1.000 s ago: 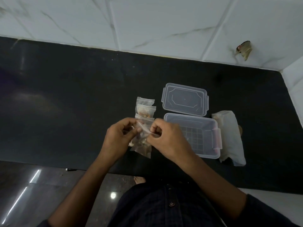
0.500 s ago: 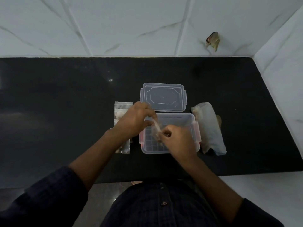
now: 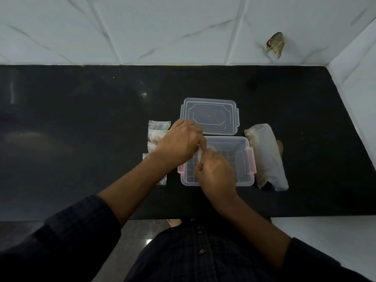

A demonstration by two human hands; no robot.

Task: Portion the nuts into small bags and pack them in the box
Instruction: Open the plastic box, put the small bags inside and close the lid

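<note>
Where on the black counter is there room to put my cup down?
The counter is bare left of the small bags, and along the back between the lid and the wall. It is crowded around the box, where both hands work beside the big bag.

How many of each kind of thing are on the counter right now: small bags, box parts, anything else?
Small bags lying on the counter: at least 3; the left arm hides part of the row
Small bag pinched between left hand and right hand: 1
Clear box: 1
Lid: 1
Large white bag: 1
Total: at least 7
</note>
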